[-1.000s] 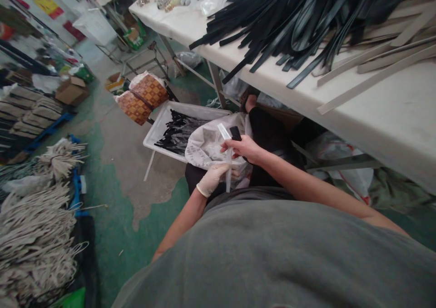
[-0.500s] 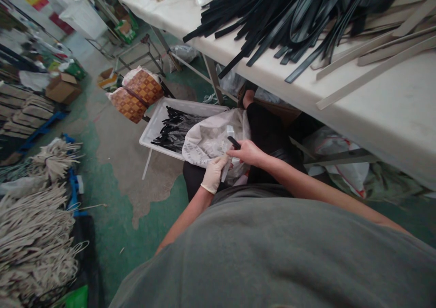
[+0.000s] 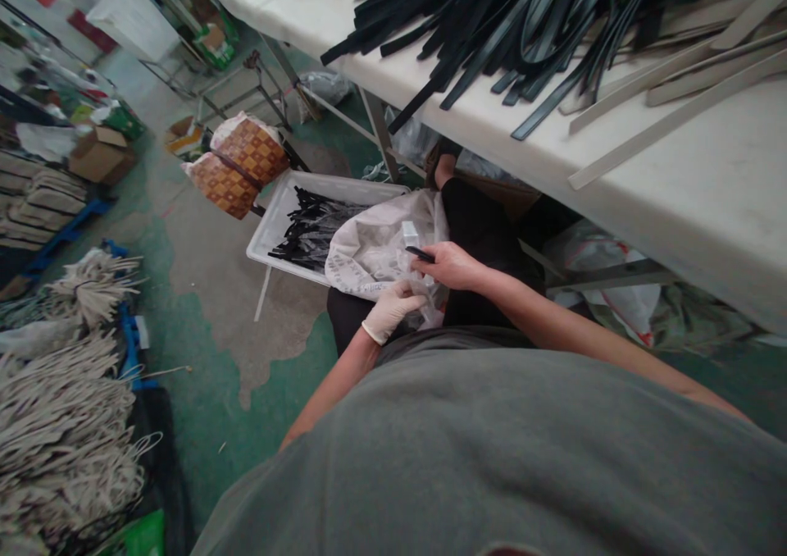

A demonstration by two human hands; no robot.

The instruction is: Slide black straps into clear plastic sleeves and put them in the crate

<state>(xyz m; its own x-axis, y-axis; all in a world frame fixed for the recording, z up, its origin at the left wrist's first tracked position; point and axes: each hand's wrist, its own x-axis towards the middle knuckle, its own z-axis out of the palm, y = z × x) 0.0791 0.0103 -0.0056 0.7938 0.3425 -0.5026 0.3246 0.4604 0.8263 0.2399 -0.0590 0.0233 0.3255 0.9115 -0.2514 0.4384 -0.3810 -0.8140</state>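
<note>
My right hand (image 3: 453, 266), bare, is closed around a short black strip-like piece (image 3: 420, 254) whose end sticks out past the thumb. Its exact kind cannot be told. Just below it, my left hand (image 3: 392, 310) wears a pale thin glove, and its fingers are pinched together. Whatever lies between those fingertips is too small to make out. Both hands are over an open whitish sack (image 3: 353, 248) on my lap, which holds clear plastic pieces. A small whitish, see-through block (image 3: 410, 233) shows in the sack just beyond my right hand.
Beyond the sack stands a white plastic tub (image 3: 261, 240) with many black strips (image 3: 307, 228). A long table (image 3: 664, 211) on the right bears black straps (image 3: 467, 39) and beige straps (image 3: 670, 121). A checkered cushion (image 3: 237, 166) lies past the tub. Bundled pale cords (image 3: 61, 425) are at left.
My hands have moved apart slightly, the left one lower. The pale strip that showed by my left fingers is no longer visible there. The black piece now lies flatter in my right hand.
</note>
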